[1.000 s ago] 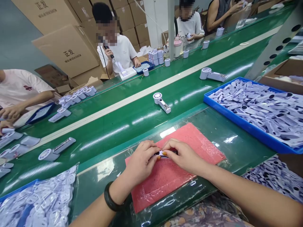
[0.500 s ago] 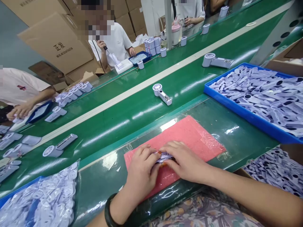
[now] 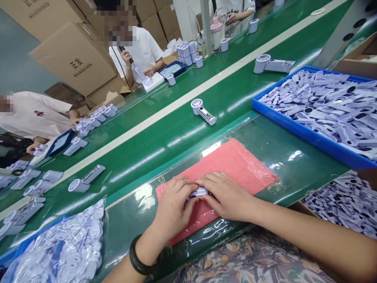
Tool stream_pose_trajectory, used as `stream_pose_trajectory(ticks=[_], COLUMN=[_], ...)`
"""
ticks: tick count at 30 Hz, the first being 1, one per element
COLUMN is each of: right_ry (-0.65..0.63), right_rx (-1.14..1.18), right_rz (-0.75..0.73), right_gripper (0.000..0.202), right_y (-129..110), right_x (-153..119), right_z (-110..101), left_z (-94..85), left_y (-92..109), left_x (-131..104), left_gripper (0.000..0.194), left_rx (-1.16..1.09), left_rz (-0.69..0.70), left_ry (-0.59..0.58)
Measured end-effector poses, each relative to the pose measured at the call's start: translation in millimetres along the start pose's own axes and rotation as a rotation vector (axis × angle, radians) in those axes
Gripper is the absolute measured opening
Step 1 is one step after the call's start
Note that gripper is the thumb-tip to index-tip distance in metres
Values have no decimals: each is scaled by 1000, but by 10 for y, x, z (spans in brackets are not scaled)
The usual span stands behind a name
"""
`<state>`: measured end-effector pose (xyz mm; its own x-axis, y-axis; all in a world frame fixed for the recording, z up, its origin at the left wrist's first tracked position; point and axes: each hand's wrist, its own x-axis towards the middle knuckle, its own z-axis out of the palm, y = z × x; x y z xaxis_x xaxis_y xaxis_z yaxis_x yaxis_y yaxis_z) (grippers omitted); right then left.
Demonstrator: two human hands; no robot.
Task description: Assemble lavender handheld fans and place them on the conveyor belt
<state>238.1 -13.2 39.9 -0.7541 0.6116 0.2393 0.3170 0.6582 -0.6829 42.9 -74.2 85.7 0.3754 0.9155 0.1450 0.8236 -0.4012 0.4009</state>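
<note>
Both hands were bent over a small lilac part (image 3: 200,192), held between them just above or on a red sheet (image 3: 237,157); the fingers covered too much of it to tell whether it touched the sheet. The left hand (image 3: 176,206) had its thumb and fingertips closed on one end, and the right hand (image 3: 228,196) pinched the other end the same way. A dark bracelet (image 3: 138,257) circled the left wrist. The red sheet lay at a slant on the glossy green worktop (image 3: 290,167), its right end wrapped in clear film. Beyond the worktop ran a green belt (image 3: 144,147) with a pale stripe; on it, past the sheet, lay a round-headed piece (image 3: 204,112) with its handle open and inner parts showing. A similar piece (image 3: 273,65) lay farther right, near a blue tray (image 3: 306,134) heaped with lilac handle shells (image 3: 332,112). More small shells (image 3: 347,210) filled a box below that tray. At the near left, a clear bag (image 3: 76,239) of pale parts rested over another blue tray (image 3: 14,253). Across the belt, a person in a white shirt (image 3: 145,45) held a black-gripped tool (image 3: 127,55) over a lilac piece.
</note>
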Motion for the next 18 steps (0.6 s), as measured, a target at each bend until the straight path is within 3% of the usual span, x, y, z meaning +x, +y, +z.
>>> stream_pose_trajectory(ticks=[4,7,10,12,15,18], right_ry=[12,115,255,331,381,357], right_rx=[93,-19,-257,-417,-651,-805], right_rz=[31,55,152,248,423,558], right_gripper=[40,44,34,31,28,26], right_y=[50,210,499,723,1033,1294], right_x=[-48,-161,-306,-392,-442,-346], right_z=[-183,-490,-902,-1201,-1613,-1913], left_z=[-95,-237,-481,-666,-883,-949], left_y=[31,-126,-564,-932,-1452,-1908], left_x=[58,173,527,887,1385,1609], left_gripper=[35,25,24,24,35,49], left_rx=[213,356,475,668,960,971], left_rz=[-12,65,203,237,120,-43], left_ry=[-93,-130,-119,-16,98,7])
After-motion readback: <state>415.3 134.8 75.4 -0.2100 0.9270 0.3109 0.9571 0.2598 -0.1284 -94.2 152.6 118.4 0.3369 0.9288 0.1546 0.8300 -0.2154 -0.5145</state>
